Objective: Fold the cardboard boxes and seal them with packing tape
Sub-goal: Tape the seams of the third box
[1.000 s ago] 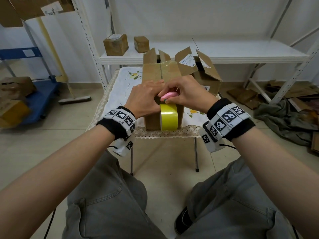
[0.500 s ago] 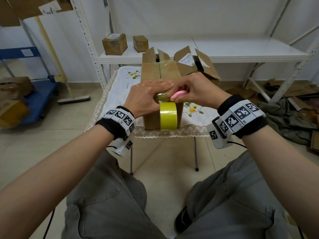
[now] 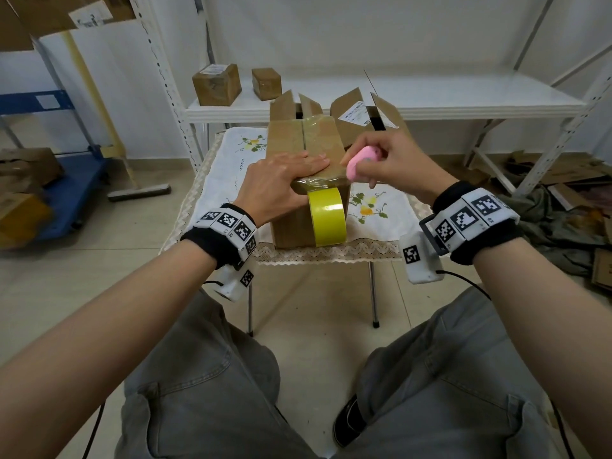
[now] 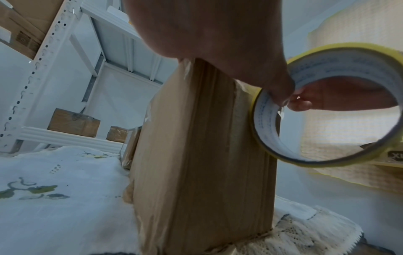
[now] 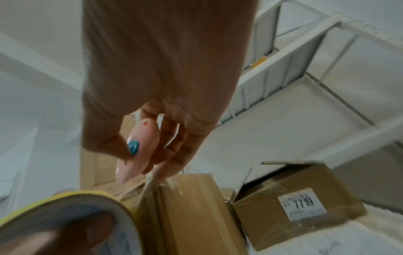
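on the worktop (image 3: 231, 167) the box (image 3: 298, 220) has its top seam taped; flat left hand (image 3: 281, 180) presses it, right hand (image 3: 390, 164) grips a pink cutter (image 3: 359, 164) to free the roll (image 3: 326, 217), open box (image 3: 361, 117) left

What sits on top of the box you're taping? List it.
On the box: the left hand pressing flat and a clear tape strip along its seam. The cardboard under the palm is hidden.
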A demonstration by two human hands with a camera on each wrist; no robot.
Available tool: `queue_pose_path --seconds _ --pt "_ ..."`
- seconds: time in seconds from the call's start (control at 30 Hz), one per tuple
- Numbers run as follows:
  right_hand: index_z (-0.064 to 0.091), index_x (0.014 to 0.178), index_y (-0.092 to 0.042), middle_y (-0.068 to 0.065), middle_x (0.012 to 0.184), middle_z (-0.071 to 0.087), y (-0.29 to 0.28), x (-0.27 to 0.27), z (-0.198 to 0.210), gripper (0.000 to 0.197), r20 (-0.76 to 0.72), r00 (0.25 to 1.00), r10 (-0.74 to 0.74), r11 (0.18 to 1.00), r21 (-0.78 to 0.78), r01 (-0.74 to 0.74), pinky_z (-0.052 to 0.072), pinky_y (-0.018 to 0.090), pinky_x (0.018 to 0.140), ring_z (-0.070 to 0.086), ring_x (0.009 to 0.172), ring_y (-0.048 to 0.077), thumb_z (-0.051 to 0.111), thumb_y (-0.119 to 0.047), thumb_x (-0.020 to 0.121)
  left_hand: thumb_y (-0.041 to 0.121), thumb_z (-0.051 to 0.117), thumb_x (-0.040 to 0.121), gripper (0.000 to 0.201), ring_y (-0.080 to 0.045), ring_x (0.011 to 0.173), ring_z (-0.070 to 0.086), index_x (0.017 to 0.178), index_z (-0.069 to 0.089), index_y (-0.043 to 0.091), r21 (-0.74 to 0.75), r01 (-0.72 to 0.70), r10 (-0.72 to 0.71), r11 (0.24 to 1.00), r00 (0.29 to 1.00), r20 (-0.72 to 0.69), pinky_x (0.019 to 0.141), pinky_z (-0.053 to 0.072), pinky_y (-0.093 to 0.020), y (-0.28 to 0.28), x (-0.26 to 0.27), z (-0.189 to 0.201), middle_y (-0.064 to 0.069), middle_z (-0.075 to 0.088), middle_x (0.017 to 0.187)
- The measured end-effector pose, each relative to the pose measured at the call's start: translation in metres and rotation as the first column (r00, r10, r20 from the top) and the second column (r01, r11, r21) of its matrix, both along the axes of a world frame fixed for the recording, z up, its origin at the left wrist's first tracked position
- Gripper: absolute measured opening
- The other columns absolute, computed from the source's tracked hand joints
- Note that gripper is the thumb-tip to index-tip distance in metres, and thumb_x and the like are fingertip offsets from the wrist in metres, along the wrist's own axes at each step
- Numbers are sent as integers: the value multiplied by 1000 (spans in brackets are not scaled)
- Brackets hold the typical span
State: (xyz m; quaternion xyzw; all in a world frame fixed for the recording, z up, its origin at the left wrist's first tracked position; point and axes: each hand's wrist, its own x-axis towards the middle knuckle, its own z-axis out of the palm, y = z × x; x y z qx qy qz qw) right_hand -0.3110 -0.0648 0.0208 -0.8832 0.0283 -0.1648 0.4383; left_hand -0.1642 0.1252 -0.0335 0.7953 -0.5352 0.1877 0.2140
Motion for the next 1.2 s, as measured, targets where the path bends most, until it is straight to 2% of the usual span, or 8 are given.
queue_pose_path --seconds 0.2,0.43,0.6,0.67,0.77,0.93,1.07,1.2 --pt "61 109 -8 5 114 59 -41 13 -36 16 -126 882 -453 870 151 469 47 19 56 57 80 11 62 -10 93 60 68 84 61 -11 136 49 139 56 37 19 -4 4 1000 1000 -20 103 45 -36 0 -2 2 15 56 141" --pt "60 85 -12 22 112 68 -64 16 -96 21 -494 751 -438 839 75 538 59 34 75 64 72 20 60 8 93 61 66 85 61 -11 137 47 140 54 39 40 -24 25 999 999 -23 104 45 -38 0 -2 2 17 54 143" --pt "56 111 -8 15 111 62 -53 17 -88 20 -411 795 -445 812 190 552 56 28 61 64 74 20 65 -5 93 62 66 85 61 -11 136 48 140 54 40 42 -24 25 999 1000 -18 104 47 -41 0 0 1 18 54 143" --pt "61 93 -8 12 95 64 -39 13 -68 7 -338 866 -369 844 268 465 52 24 53 61 67 17 61 -14 96 64 65 84 61 -11 136 49 140 54 41 39 -25 25 999 1000 -13 103 48 -40 0 -1 1 19 54 142" --pt "61 69 -6 15 75 68 -15 4 -37 30 -411 911 -21 884 418 209 44 21 48 57 59 20 51 -19 94 61 67 84 60 -10 136 48 139 55 39 32 -17 18 999 1000 -26 104 42 -35 0 -4 3 17 55 142" --pt "69 89 6 21 94 72 6 -3 -12 58 -517 793 321 879 474 -48 42 23 45 60 57 24 37 -41 101 60 68 84 59 -10 136 48 139 56 40 36 -23 24 999 999 -32 104 43 -35 1 -6 5 17 55 142" --pt "70 103 2 21 100 65 15 1 -14 62 -551 754 358 917 359 -173 40 23 49 56 61 19 68 -57 84 61 70 83 61 -10 136 47 138 56 41 36 -34 35 999 998 -42 102 43 -34 1 -6 5 18 54 142" --pt "77 82 -14 22 82 61 13 2 -16 38 -537 743 399 905 363 -223 32 28 52 47 62 23 80 -52 77 70 65 79 67 -9 138 46 140 53 44 63 -36 38 997 999 -34 101 45 -37 2 -5 5 19 52 145"
